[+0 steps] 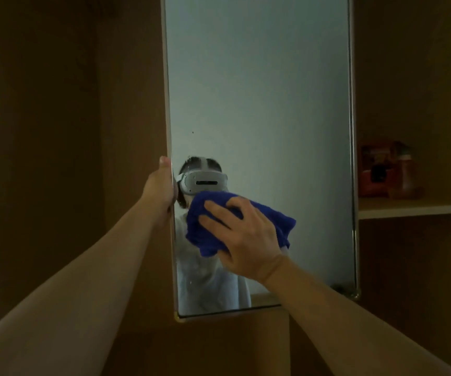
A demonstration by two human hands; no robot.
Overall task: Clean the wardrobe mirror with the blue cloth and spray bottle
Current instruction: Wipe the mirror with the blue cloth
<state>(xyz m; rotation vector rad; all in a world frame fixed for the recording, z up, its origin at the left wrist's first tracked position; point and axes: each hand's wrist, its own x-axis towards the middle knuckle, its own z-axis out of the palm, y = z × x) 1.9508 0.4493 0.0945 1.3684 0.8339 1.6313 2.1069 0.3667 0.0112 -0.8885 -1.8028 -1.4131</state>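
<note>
The tall wardrobe mirror (259, 90) fills the middle of the view, its frame rounded at the bottom corners. My right hand (243, 234) presses a bunched blue cloth (205, 237) flat against the lower part of the glass. My left hand (162, 185) grips the mirror's left edge, thumb on the front side and fingers hidden behind it. A dim orange bottle (404, 175), possibly the spray bottle, stands on the shelf to the right. The glass reflects a person wearing a headset.
A wooden shelf (417, 207) to the right of the mirror also carries a red box-like object (373, 169). Dark brown wardrobe panels surround the mirror on the left and below. A small dark speck (193, 132) marks the glass above my left hand.
</note>
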